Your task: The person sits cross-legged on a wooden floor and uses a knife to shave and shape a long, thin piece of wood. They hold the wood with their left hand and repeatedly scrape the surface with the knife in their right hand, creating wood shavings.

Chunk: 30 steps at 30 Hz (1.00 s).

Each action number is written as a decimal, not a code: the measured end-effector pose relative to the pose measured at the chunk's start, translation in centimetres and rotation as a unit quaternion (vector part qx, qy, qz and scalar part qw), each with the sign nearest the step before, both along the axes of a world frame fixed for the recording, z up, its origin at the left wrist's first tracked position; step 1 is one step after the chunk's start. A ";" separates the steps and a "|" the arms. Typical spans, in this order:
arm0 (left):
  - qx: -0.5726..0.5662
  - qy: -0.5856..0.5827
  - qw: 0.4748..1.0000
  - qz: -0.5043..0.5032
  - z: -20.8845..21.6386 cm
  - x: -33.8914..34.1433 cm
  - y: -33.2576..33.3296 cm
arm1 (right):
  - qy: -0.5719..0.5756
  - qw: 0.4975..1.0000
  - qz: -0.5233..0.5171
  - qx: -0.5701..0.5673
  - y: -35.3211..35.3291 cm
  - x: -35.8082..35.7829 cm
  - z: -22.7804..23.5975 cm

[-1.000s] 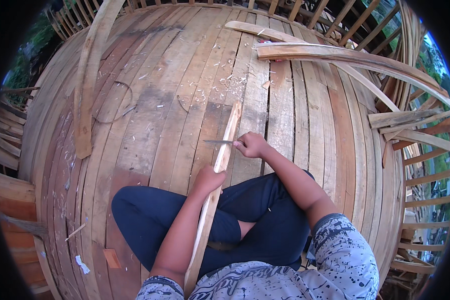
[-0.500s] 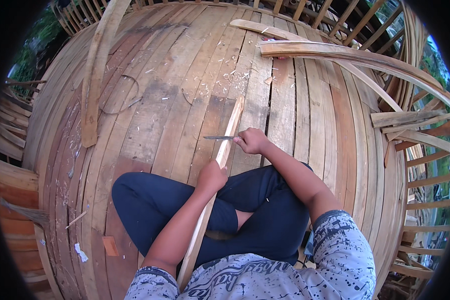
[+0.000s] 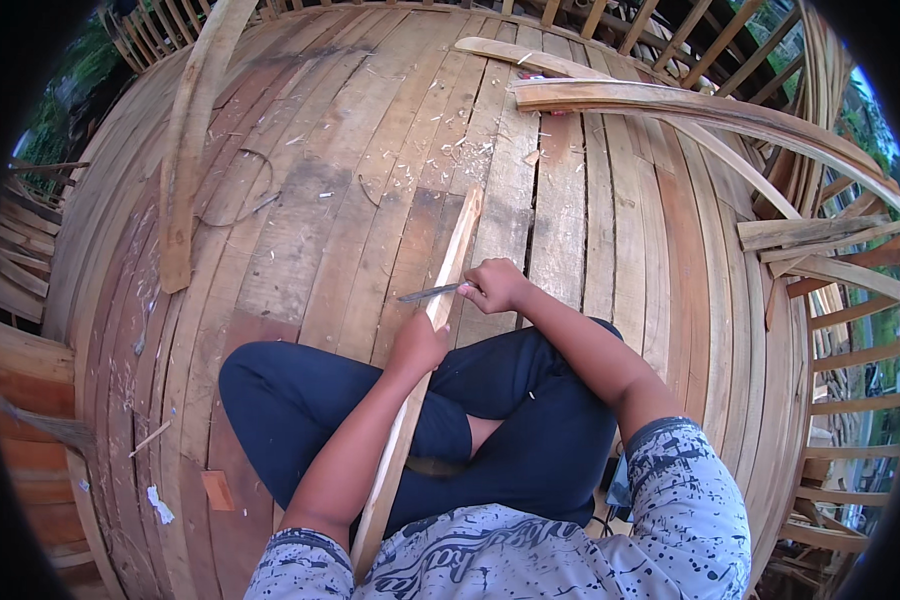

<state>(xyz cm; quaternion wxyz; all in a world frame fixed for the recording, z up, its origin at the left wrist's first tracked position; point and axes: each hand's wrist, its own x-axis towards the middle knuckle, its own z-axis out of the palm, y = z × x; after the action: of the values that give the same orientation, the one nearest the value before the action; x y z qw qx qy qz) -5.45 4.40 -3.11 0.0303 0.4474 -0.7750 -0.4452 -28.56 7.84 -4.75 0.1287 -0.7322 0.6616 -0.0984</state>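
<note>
A long pale strip of wood [image 3: 457, 250] slants from beside my waist, across my crossed legs, to a tip above the floorboards. Around its middle my left hand [image 3: 419, 343] is closed. My right hand [image 3: 496, 286] grips a knife [image 3: 429, 293], its handle hidden in the fist. The dark blade lies crosswise over the strip, a little beyond my left hand, and points left.
Curled shavings [image 3: 465, 160] are scattered on the plank floor [image 3: 300, 260]. A long board [image 3: 185, 170] lies at the left, and thick curved timbers [image 3: 690, 103] cross the far right. Slatted railings [image 3: 855, 408] edge the floor. An orange-brown scrap [image 3: 218, 490] lies near my left knee.
My right hand and the knife have moved slightly nearer along the strip, toward my left hand. The blade now tilts more. My left hand still grips the wood.
</note>
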 end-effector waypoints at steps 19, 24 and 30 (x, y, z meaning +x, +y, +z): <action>0.086 0.011 0.996 0.030 2.5 -0.2 0.2 | 0.032 0.994 -0.106 0.024 -0.4 0.3 0.9; 0.071 0.002 0.997 0.028 2.0 -0.1 0.3 | 0.029 0.995 -0.098 0.021 -0.3 0.8 1.0; 0.094 0.009 0.995 0.033 2.1 0.1 0.0 | 0.005 0.991 -0.134 0.029 -0.9 0.0 0.6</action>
<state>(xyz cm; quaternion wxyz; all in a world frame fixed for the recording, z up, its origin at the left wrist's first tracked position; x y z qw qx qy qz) -5.39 4.42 -0.97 0.0102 0.4697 -0.7143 -0.5187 -28.51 6.97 -4.16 0.1326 -0.6335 0.7567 -0.0921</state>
